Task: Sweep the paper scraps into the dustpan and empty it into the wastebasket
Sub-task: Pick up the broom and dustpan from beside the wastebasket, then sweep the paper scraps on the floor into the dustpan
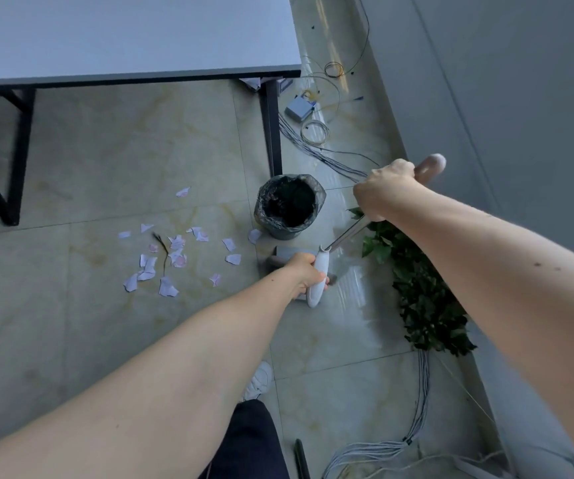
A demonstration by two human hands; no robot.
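Note:
Several white and pink paper scraps (175,257) lie scattered on the tiled floor, left of the wastebasket (285,231), which is a small round bin lined with a black bag. My left hand (308,273) is shut on a white handle (319,281) just in front of the bin. My right hand (387,191) is raised to the right and shut on a long handle with a pale rounded tip (432,164). A metal shaft (346,233) runs from that hand down and left toward a blurred grey head (289,255) on the floor. I cannot tell which tool is the broom and which the dustpan.
A grey table (133,32) with black legs (273,133) stands behind the scraps. Cables (320,153) and a small box (299,108) lie along the wall at the back right. A leafy plant (423,299) and more cables (382,447) are on the right. My shoe (259,380) is below.

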